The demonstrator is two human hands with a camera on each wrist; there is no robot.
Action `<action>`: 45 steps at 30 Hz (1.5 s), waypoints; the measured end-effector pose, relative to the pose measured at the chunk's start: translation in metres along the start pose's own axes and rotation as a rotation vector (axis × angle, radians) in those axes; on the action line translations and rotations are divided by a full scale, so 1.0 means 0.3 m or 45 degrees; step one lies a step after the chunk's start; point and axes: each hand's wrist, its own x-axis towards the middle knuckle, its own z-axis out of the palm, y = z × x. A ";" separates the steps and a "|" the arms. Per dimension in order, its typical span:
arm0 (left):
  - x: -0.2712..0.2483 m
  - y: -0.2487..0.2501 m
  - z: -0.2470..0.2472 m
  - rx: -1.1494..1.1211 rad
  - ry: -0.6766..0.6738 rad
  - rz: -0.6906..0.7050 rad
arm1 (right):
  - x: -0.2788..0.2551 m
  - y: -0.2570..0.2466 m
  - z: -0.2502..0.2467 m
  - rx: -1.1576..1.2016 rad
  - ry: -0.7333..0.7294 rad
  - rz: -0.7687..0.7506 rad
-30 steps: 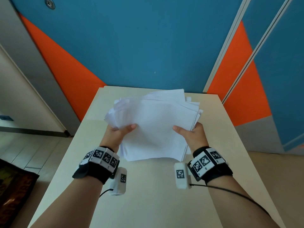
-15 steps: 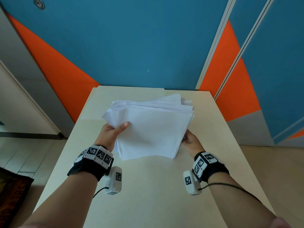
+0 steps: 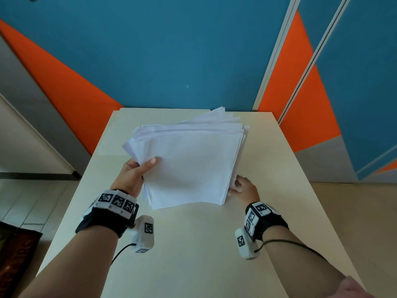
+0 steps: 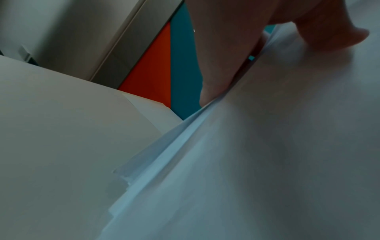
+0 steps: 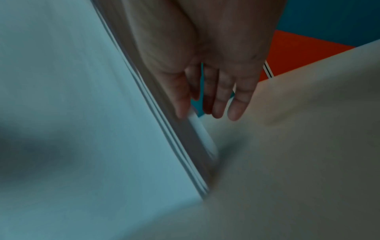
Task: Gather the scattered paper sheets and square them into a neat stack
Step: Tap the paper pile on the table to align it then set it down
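Holding a sheaf of white sheets (image 3: 189,166) over the pale desk (image 3: 193,254), centre of the head view.

- Sheets: plain white, blank on the top face; no print, label or writing readable anywhere on them. Long axis runs from the near edge at centre frame up towards the far edge of the desk, tilted slightly to the right. Near edge fairly even; far edge fanned, with corners splaying out at the upper right and upper left of the pile. Left wrist view shows the left edge stepped, several sheets offset (image 4: 144,162). Right wrist view shows the right edge as a tight band of layers (image 5: 164,129), blurred.
- Left hand (image 3: 131,177): grips the left edge at centre left of the frame, thumb on top of the pile, the other fingers hidden beneath.
- Right hand (image 3: 245,188): at the lower right corner of the pile, fingers (image 5: 218,97) straight and relaxed, flat along the right edge, curled round nothing.
- Wristbands (image 3: 116,203): black, each with white blocks bearing square black-and-white coded markers; no legible text.
- Wall (image 3: 171,50): blue and orange panels, upper frame.
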 end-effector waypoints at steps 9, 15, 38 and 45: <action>-0.006 0.008 0.046 0.005 0.052 0.007 | -0.035 -0.307 -0.177 1.095 -0.012 -0.254; -0.023 0.029 0.020 0.016 -0.009 0.097 | -0.105 -0.314 -0.150 0.922 0.141 -0.311; -0.075 0.150 0.235 0.194 0.671 0.436 | -0.183 -0.498 -0.160 0.918 0.720 -0.305; -0.074 0.152 0.239 0.208 0.730 0.423 | -0.176 -0.458 -0.180 1.017 0.776 -0.257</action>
